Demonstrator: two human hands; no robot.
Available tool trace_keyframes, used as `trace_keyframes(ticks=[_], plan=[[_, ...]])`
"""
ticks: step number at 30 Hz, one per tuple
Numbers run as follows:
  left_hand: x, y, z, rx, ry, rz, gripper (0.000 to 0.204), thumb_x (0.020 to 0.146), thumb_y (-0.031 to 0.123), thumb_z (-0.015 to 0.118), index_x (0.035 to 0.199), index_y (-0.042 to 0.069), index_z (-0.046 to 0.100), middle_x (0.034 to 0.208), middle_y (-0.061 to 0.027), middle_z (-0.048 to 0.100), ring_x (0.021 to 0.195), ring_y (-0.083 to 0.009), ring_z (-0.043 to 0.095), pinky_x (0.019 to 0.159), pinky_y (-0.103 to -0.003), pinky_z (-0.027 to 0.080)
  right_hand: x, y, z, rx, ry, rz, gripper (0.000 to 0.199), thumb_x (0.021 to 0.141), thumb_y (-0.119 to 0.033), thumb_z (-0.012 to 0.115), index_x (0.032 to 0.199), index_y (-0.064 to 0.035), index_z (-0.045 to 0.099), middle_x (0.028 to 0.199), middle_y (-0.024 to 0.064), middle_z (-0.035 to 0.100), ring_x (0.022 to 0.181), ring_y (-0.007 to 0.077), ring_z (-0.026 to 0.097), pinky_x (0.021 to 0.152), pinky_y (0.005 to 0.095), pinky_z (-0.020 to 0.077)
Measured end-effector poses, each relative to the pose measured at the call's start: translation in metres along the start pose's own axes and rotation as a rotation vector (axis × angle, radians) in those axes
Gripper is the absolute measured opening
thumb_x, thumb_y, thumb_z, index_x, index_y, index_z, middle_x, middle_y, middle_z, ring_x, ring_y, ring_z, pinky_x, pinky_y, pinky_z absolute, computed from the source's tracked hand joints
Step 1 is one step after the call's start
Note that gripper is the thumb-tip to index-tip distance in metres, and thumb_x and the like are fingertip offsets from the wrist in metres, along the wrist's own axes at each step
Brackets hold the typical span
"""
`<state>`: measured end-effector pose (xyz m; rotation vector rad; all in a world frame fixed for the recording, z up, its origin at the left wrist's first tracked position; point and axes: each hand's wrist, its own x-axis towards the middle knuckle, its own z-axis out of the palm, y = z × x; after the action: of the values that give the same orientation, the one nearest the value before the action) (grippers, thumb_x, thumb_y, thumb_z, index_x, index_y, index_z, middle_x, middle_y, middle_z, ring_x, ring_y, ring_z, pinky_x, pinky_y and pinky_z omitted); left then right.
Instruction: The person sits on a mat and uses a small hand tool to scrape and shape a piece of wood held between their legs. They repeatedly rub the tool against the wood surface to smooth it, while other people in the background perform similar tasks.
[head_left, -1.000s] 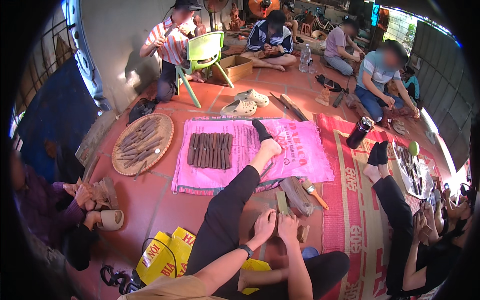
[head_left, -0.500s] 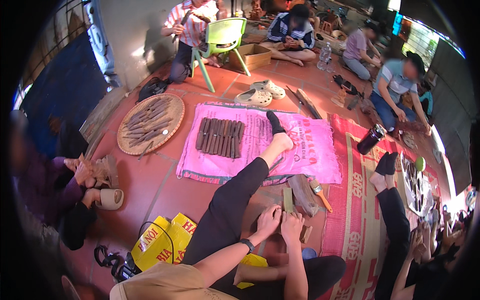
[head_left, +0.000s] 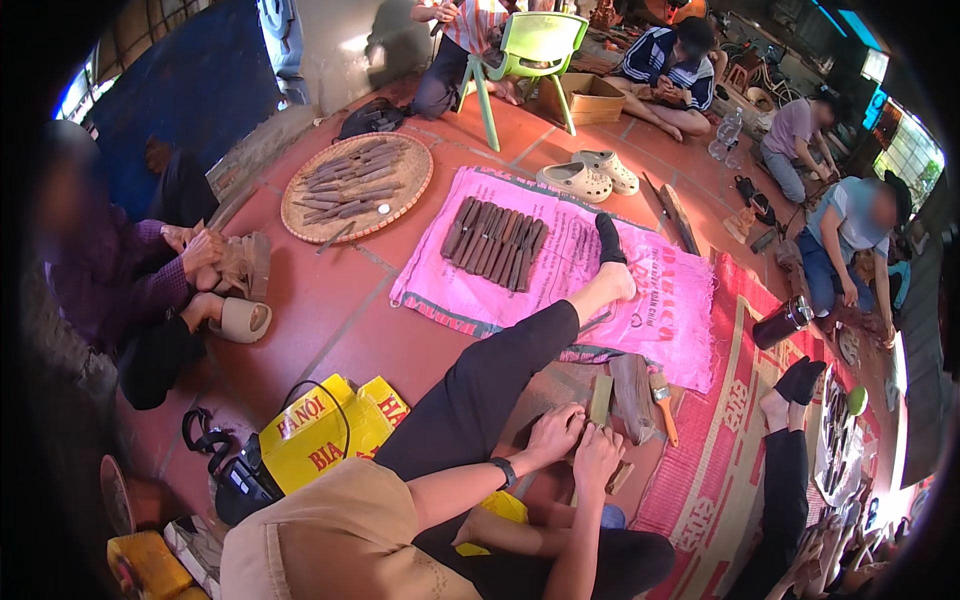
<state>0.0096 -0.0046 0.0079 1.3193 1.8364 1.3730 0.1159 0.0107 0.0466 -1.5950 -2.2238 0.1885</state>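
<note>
My left hand [head_left: 556,434], with a dark band on its wrist, and my right hand [head_left: 598,454] are close together low in the middle of the view. Both have their fingers bent and pinched inward. Whatever they hold is too small or hidden to make out. Just beyond the fingertips lies a flat greenish bar [head_left: 601,399]. To its right are a grey-brown wood block [head_left: 631,398] and a flat paintbrush [head_left: 663,406] with an orange handle. A small light wood piece [head_left: 620,477] is beside my right hand.
Dark slim sticks [head_left: 494,244] lie in rows on a pink sack [head_left: 640,330]; more fill a round woven tray [head_left: 415,196]. My outstretched leg crosses the sack. Yellow cardboard [head_left: 325,425] lies to the left. A dark bottle [head_left: 783,322] stands on the red mat [head_left: 722,440]. Several people sit around.
The view has turned to the left, so the surroundings appear shifted rightward. My hands stay close together in front of the greenish bar, with little visible change. The person at left now shows more fully.
</note>
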Motion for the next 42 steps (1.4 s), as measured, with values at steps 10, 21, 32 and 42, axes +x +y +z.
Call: trace_keyframes(ticks=[10,21,32,42], plan=[[-0.003,0.001,0.001,-0.029,0.049,0.047,0.019,0.093,0.017,0.054,0.102,0.002,0.062,0.107,-0.0185,0.066,0.098,-0.0389,0.064,0.085,-0.046,0.052,-0.003,-0.002,-0.001,-0.059,-0.019,0.024,0.030,0.097,-0.022,0.053,0.090,0.0004,0.072,0.098,0.0156,0.068,0.096,0.0346,0.059,0.086,0.0483,0.0441],[-0.007,-0.003,0.002,0.000,0.015,0.007,0.024,0.096,0.022,0.052,0.108,0.003,0.062,0.113,-0.0187,0.066,0.103,-0.0368,0.064,0.088,-0.045,0.052,-0.007,0.007,0.006,-0.070,-0.059,0.040,0.034,0.099,-0.025,0.049,0.098,0.0025,0.070,0.103,0.0178,0.067,0.099,0.0370,0.058,0.087,0.0494,0.0436],[-0.005,-0.009,0.011,0.002,0.026,0.016,0.030,0.097,0.028,0.049,0.107,0.003,0.063,0.110,-0.0169,0.066,0.104,-0.0352,0.063,0.091,-0.044,0.050,-0.009,0.019,0.027,-0.113,0.045,-0.101,0.031,0.099,-0.026,0.048,0.095,-0.0042,0.070,0.095,0.0150,0.066,0.091,0.0383,0.059,0.078,0.0499,0.0463],[-0.011,0.001,-0.003,0.026,-0.052,0.033,0.028,0.097,0.028,0.049,0.102,0.006,0.065,0.096,-0.0226,0.066,0.088,-0.0420,0.064,0.076,-0.050,0.052,-0.015,0.008,0.003,-0.045,0.068,-0.246,0.025,0.094,-0.019,0.050,0.088,-0.0054,0.069,0.092,0.0141,0.068,0.090,0.0352,0.061,0.082,0.0450,0.0469]])
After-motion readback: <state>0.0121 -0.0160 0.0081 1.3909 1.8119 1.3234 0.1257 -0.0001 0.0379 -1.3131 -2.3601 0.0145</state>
